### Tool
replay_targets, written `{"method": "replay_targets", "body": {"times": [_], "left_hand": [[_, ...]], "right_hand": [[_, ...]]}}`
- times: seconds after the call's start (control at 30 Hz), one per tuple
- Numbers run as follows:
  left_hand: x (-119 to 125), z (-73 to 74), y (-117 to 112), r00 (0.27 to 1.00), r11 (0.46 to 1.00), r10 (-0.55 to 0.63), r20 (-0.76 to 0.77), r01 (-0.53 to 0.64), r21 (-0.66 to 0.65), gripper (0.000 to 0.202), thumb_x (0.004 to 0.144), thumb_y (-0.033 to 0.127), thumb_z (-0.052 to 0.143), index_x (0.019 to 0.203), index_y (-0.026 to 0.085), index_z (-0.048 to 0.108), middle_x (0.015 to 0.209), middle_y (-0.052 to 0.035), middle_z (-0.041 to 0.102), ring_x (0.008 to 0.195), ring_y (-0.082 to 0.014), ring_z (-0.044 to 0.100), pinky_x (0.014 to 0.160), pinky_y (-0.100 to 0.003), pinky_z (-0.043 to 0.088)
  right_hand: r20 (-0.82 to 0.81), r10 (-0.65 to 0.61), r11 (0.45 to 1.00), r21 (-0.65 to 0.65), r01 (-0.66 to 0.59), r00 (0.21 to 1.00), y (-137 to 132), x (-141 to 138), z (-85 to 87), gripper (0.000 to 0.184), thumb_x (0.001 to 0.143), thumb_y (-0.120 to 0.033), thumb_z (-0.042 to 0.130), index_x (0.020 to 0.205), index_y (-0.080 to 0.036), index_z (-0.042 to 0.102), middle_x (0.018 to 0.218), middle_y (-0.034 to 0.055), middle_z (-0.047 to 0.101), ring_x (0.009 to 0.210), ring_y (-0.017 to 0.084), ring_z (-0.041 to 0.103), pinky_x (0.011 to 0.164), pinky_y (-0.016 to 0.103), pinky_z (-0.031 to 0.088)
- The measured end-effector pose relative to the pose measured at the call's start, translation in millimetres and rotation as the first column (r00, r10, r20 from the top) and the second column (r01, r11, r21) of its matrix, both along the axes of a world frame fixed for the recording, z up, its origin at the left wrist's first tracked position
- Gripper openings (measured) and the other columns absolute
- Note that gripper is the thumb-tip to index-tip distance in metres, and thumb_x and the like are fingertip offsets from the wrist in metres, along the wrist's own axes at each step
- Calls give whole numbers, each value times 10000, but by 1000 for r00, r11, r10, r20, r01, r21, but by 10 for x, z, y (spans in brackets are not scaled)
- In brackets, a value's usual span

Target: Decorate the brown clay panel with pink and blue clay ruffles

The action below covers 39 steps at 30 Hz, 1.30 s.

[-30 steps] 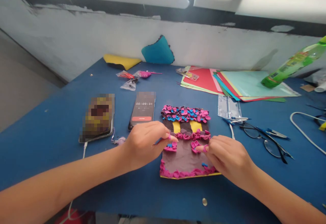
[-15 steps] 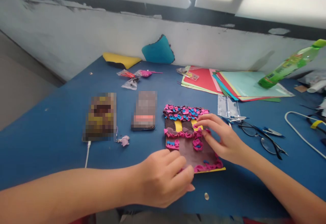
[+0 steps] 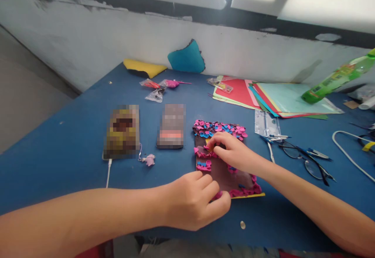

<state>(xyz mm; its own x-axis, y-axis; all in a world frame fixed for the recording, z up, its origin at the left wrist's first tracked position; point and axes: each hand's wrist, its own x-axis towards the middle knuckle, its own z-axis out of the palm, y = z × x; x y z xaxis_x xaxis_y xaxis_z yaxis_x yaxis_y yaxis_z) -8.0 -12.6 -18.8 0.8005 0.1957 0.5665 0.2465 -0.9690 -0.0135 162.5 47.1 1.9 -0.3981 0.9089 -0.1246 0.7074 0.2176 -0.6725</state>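
A clay picture [image 3: 222, 172] on a yellow card lies on the blue table [image 3: 73, 160]: brown ground, with pink and blue clay bits along its top and edges. My left hand [image 3: 193, 203] rests at its near left corner, fingers curled and thumb pinching the pink border. My right hand [image 3: 234, 152] lies over the picture's middle, fingertips pinched together on the pink clay row [image 3: 202, 153] near the left side. Whether a loose bit sits in those fingers is hidden.
Two phones [image 3: 121, 133] [image 3: 171, 126] lie left of the picture, one with a cable and charm. Coloured paper sheets [image 3: 263, 95], a clear case [image 3: 265, 123], glasses [image 3: 304, 160], a green bottle [image 3: 336, 78] and a white cable [image 3: 348, 152] are to the right. A coin [image 3: 242, 224] lies near the front edge.
My left hand dropped from the picture's upper left to its near left corner. My right hand moved from the lower right across to the middle pink row.
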Motion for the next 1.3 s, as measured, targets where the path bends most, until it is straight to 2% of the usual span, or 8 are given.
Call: {"method": "replay_targets", "body": {"times": [0.6,0.87,0.97,1.03,1.07,1.17,1.23,1.3], "left_hand": [[10,-1,51,999,998,-12,-30,14,62,168,876,132,437,824,117,596,548,4,508,467,-137,426,436,-279,334],[19,8,52,998,999,-13,-64,15,29,150,873,139,439,812,124,575,566,5,517,491,-145,449,457,-285,350],[14,35,49,1000,992,-10,-23,7,-129,179,891,160,410,796,129,558,610,-19,557,534,-148,486,486,-279,385],[2,61,49,995,938,45,88,-12,-346,160,902,175,408,851,122,550,670,-34,597,581,-139,524,533,-257,430],[-4,76,49,984,882,99,148,-18,-471,142,905,176,414,876,125,544,689,-32,607,592,-127,535,549,-240,445],[-10,111,53,919,633,288,267,26,-774,102,909,188,449,887,146,539,722,-16,618,611,-100,560,555,-199,472],[-2,121,58,872,484,374,316,107,-868,112,905,209,470,871,147,558,743,-23,628,649,-104,587,575,-202,498],[13,123,63,829,373,429,359,199,-906,132,896,236,494,872,138,580,736,-30,634,669,-114,610,595,-216,521]], "right_hand": [[84,-50,998,31,47,995,-41,-39,60,245,784,-102,426,708,-181,645,807,42,679,856,201,575,784,339,401],[172,18,980,194,-52,985,-61,-13,20,271,794,-92,420,680,-174,652,815,57,657,852,208,541,802,373,365],[162,22,943,325,-75,987,-60,27,74,262,790,-85,407,699,-169,638,828,65,652,827,207,524,776,372,348],[103,51,903,420,-90,993,-93,61,167,241,782,-67,397,752,-165,616,836,65,654,816,199,526,744,350,344],[67,94,882,456,-115,993,-123,77,225,233,785,-59,393,785,-163,601,833,60,652,808,188,535,728,336,343],[17,303,833,480,-274,953,-257,114,381,178,849,-94,410,864,-161,575,844,46,664,764,149,577,710,303,365],[27,330,824,480,-302,944,-344,122,423,136,891,-148,450,938,-159,578,877,48,685,775,140,608,735,297,389],[47,324,788,539,-297,945,-399,121,407,137,905,-188,485,987,-163,591,884,56,704,782,148,630,752,302,414]]}}
